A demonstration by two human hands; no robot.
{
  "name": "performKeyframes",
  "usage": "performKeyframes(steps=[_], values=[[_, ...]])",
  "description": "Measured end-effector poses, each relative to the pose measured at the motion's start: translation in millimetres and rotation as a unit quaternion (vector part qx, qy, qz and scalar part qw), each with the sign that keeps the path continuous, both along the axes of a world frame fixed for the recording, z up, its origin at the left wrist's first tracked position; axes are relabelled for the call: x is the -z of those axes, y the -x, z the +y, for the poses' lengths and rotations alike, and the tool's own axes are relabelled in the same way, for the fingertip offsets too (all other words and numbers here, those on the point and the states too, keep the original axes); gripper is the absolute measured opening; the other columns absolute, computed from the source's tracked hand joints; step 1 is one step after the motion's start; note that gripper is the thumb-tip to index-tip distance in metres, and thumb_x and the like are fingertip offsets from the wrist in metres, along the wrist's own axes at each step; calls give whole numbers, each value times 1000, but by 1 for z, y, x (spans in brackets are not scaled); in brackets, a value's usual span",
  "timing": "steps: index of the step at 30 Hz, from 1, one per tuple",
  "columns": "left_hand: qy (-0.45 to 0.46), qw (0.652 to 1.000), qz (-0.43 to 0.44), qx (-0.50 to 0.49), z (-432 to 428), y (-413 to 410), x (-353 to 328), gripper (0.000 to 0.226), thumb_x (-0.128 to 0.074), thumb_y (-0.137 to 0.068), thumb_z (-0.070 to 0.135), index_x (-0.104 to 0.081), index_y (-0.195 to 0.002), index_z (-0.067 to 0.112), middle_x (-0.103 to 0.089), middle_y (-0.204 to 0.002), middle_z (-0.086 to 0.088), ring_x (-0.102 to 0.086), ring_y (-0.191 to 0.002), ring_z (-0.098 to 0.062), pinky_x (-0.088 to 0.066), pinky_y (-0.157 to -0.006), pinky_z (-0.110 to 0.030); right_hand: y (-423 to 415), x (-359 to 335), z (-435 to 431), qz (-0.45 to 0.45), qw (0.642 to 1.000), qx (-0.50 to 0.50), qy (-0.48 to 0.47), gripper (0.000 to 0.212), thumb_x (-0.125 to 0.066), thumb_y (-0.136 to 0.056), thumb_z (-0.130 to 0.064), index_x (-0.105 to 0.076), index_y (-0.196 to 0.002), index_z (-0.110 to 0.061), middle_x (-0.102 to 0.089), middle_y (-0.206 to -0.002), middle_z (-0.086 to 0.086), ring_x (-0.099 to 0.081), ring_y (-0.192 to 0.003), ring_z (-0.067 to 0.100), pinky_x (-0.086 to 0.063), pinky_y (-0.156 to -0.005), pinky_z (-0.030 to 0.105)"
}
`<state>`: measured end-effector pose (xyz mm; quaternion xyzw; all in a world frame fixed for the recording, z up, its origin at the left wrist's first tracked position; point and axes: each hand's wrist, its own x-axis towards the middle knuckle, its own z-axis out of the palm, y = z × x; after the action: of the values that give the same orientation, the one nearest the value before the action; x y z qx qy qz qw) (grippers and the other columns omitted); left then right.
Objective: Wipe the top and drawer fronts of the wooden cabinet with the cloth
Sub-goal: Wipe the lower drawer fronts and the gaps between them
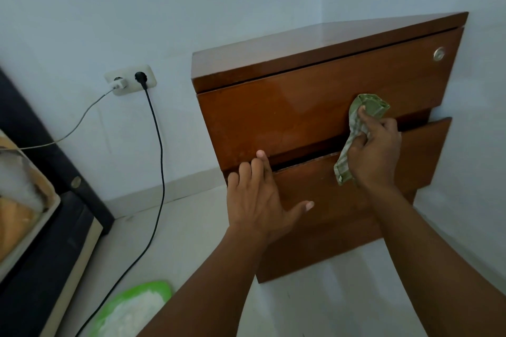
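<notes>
R hand (373, 150) fingers grip green cloth (361, 128) on cabinet (273, 117) drawer front; L hand (257, 200) flat, fingers open.

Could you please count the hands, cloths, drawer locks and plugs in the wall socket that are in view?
Hands: 2, the left hand and the right hand
Cloths: 1, the green cloth
Drawer locks: 1, the round lock
Plugs: 2, the white charger and the black plug
Total: 6

Right hand (375, 150) presses cloth (367, 112) against cabinet (273, 117).
</notes>
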<state>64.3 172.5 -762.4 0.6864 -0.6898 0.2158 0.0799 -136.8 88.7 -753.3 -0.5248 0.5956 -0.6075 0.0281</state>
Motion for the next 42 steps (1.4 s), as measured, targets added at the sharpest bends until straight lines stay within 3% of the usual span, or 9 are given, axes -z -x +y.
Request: performKeyframes(steps=[6, 11, 14, 18, 22, 26, 32, 37, 42], values=[[14, 999, 51, 13, 15, -3, -2, 124, -13, -69, 99, -4, -160, 16, -39, -134, -4, -37, -118, -22, -33, -106, -40, -8, -3, 37, 19, 998, -50, -26, 49, -48, -94, -1, -55, -136, -25, -51, -121, 4, -47, -109, 22, -45, -90, 33], [23, 992, 103, 62, 27, -13, -3, 114, -21, -75, 93, 4, -160, 21, -40, -133, 1, -38, -114, -15, -35, -101, -34, -41, 22, 87, 34, 996, -64, 43, 49, -51, -92, 0, -57, -135, -21, -53, -116, 1, -46, -101, 16, -35, -77, 7], [33, 980, 163, 112, 42, -23, 6, 106, -31, -79, 87, -1, -160, 24, -42, -130, 4, -39, -111, -12, -36, -97, -30, -61, 33, 111, 48, 994, -68, 70, 47, -48, -89, -5, -58, -133, -14, -55, -113, 5, -45, -97, 14, -32, -79, -1], [79, 965, 203, 144, 59, -51, 24, 103, -46, -82, 76, -17, -160, 15, -52, -123, -2, -46, -104, -14, -39, -87, -29, -92, 35, 130, 135, 978, -131, 88, 46, -47, -88, -11, -59, -132, -13, -58, -116, 8, -48, -103, 20, -38, -84, 11], [98, 954, 237, 157, 64, -68, 43, 89, -49, -84, 71, -36, -151, 14, -50, -146, -9, -45, -131, -23, -39, -106, -36, -119, 36, 134, 287, 940, -174, 60, 44, -48, -85, -23, -60, -127, -20, -61, -124, 5, -49, -116, 25, -47, -90, 39], [63, 954, 258, 136, 61, -71, 54, 95, -47, -84, 69, -29, -155, 8, -31, -162, -13, -27, -149, -27, -26, -119, -41, -125, 41, 128, 392, 893, -217, 45, 46, -41, -90, -30, -56, -132, -18, -59, -135, 4, -49, -131, 24, -36, -112, 48], [45, 961, 232, 143, 58, -62, 45, 108, -45, -83, 77, -5, -160, 13, -11, -168, -6, -9, -154, -21, -17, -122, -37, -86, 53, 102, 326, 927, -155, 98, 39, -39, -96, -27, -64, -121, -12, -65, -121, 8, -57, -115, 24, -34, -109, 42], [-4, 983, 86, 165, 52, -47, 24, 110, -38, -83, 83, -4, -161, 13, -4, -168, -8, 1, -155, -24, -12, -124, -43, -32, 67, 73, 265, 954, -74, 122, 38, -36, -97, -22, -65, -116, -6, -64, -120, 13, -55, -119, 31, -27, -115, 46], [-62, 986, 11, 157, 39, -27, 1, 109, -22, -86, 85, 12, -159, 12, 15, -167, -9, 18, -152, -23, 9, -124, -39, 20, 71, 46, 223, 965, -28, 138, 33, -37, -96, -14, -65, -111, -3, -62, -115, 17, -53, -116, 33, -25, -116, 46]])
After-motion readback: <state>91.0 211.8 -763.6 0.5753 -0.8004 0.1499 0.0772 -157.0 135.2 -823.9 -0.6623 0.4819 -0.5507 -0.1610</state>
